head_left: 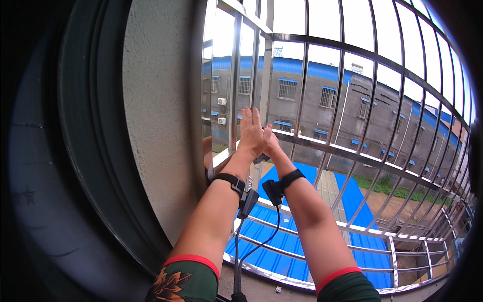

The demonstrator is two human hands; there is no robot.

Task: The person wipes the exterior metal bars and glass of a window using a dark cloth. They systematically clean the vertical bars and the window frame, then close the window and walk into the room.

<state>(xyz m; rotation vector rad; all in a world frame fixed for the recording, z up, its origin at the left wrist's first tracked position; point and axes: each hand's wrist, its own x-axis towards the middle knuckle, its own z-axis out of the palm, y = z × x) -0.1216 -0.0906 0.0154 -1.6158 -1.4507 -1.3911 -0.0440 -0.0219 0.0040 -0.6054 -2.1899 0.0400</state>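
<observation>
Two bare hands, near centre and slightly toward 1 o'clock, raised inside a barred metal cage [382, 163] built out from a window opening. Left hand [252, 133]: open, back to the viewer, fingers straight and pointing to 12. Right hand [272, 143]: just beside it on the 3 o'clock side, apparently palm to palm; largely hidden, so cannot tell whether its fingers are open or closed, or whether anything sits between the two. Nearest thing is the cage's corner post [266, 75], rising behind the fingertips toward 12; contact with it cannot be told. The cage works as the container here: both forearms within its bars, plus a small pale fitting [278, 289] on the ledge at 6 o'clock. Black straps on each wrist, left [230, 179] and right [293, 176], carry dark modules; cables [275, 232] run from them toward 6. Sleeves [193, 282] dark green with red edging. Rough plaster wall [156, 100] at 10. Beyond the bars: grey building [314, 85] from 12 to 2, two white air-conditioner boxes [222, 111] at 11, blue roof sheeting [271, 251] at 5 to 6, green growth [397, 190] toward 4.
</observation>
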